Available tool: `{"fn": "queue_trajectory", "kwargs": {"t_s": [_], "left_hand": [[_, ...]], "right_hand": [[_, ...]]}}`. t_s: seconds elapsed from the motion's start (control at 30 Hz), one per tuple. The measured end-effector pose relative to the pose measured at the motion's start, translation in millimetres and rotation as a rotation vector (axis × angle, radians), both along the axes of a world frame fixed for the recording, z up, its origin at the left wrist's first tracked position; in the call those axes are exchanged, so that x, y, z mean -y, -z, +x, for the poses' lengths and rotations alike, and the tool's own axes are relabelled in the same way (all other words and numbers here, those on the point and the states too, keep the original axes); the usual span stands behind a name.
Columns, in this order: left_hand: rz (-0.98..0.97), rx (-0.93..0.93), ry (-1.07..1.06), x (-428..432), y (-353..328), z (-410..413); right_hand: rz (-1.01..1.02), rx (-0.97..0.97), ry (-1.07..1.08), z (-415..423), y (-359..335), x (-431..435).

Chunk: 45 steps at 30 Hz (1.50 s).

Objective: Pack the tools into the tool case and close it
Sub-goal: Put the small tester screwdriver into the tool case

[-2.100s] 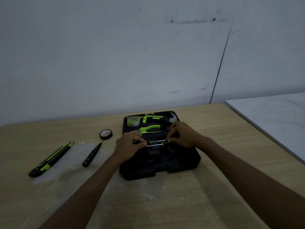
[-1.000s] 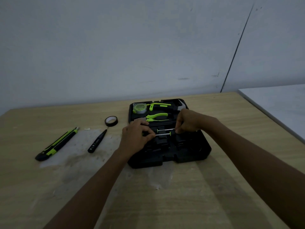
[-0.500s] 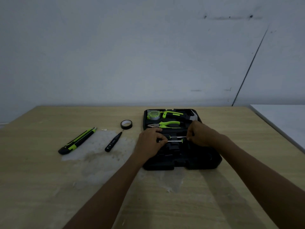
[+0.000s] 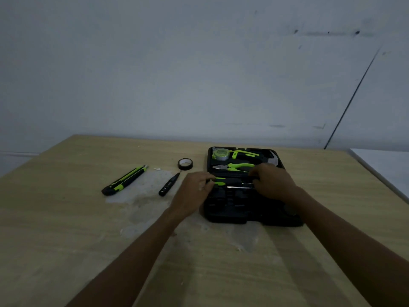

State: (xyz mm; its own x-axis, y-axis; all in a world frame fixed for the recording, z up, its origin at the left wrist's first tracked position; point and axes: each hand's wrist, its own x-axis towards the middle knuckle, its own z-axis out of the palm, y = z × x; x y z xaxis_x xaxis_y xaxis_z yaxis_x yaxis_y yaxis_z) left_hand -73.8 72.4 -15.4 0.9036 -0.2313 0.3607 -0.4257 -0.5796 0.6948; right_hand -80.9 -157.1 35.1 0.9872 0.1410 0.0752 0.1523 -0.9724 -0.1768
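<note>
Partly packed. Tape measure (image 4: 219,154), hammer (image 4: 254,155) and pliers (image 4: 234,167) already seated in open case (image 4: 250,216) on desk (image 4: 66,229). Left hand (image 4: 194,191) and right hand (image 4: 272,182) both clamped on screwdriver (image 4: 230,182), pressing into slot. Knife (image 4: 125,180), tester pen (image 4: 168,184), tape roll (image 4: 185,164) left out; case unclosed.

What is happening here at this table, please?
A person is packing a tool kit. Both hands, the left hand and the right hand, press screwdrivers into slots of the open black tool case. The tape measure, hammer and pliers already lie inside. The utility knife, the tester pen and the roll of black tape wait on the wooden table.
</note>
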Motion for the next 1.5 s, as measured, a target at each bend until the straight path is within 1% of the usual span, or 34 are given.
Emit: {"fn": "queue_trajectory", "kwargs": {"t_s": [0.03,0.1,0.17,0.23,0.3,0.33,0.4,0.5,0.57,0.73,0.8,0.87,1.0,1.13,1.2,1.3,1.4,1.5], "left_hand": [[-0.002,0.016,-0.054,-9,0,2],[0.054,0.011,-0.201,-31,2,8],[0.114,-0.062,-0.325,-52,4,15],[0.111,-0.151,-0.405,-68,7,18],[0.108,-0.215,-0.443,-81,10,19],[0.135,-0.241,-0.448,-84,13,19],[0.227,-0.292,-0.466,-91,18,22],[0.350,-0.318,-0.496,-95,18,26],[0.359,-0.322,-0.490,-95,18,29],[0.259,-0.310,-0.432,-115,29,42],[0.233,-0.299,-0.409,-121,31,45],[0.221,-0.270,-0.380,-124,31,46],[0.207,-0.190,-0.340,-121,27,44],[0.196,-0.178,-0.324,-118,34,49],[0.159,-0.185,-0.311,-115,35,52],[0.097,-0.125,-0.283,-104,24,49],[0.024,-0.076,-0.296,-95,14,46],[-0.007,-0.075,-0.254,-80,0,40]], "right_hand": [[0.033,0.002,-0.019,0,-2,-8],[0.085,0.005,-0.059,4,-5,-27],[0.120,0.008,-0.098,10,-6,-47],[0.148,-0.005,-0.155,18,-5,-68],[0.156,-0.037,-0.219,29,-2,-87],[0.154,-0.052,-0.246,33,-1,-95],[0.152,-0.079,-0.295,44,3,-114],[0.140,-0.121,-0.358,60,10,-140],[0.106,-0.146,-0.395,68,16,-150],[0.051,-0.229,-0.439,89,29,-167],[0.033,-0.224,-0.450,93,33,-169],[0.051,-0.186,-0.460,95,37,-169],[0.156,-0.140,-0.494,98,40,-168],[0.186,-0.069,-0.474,97,46,-165],[0.224,-0.036,-0.457,97,47,-163],[0.289,0.022,-0.460,94,42,-159],[0.304,0.088,-0.429,88,36,-147],[0.339,0.129,-0.397,81,30,-124]]}}
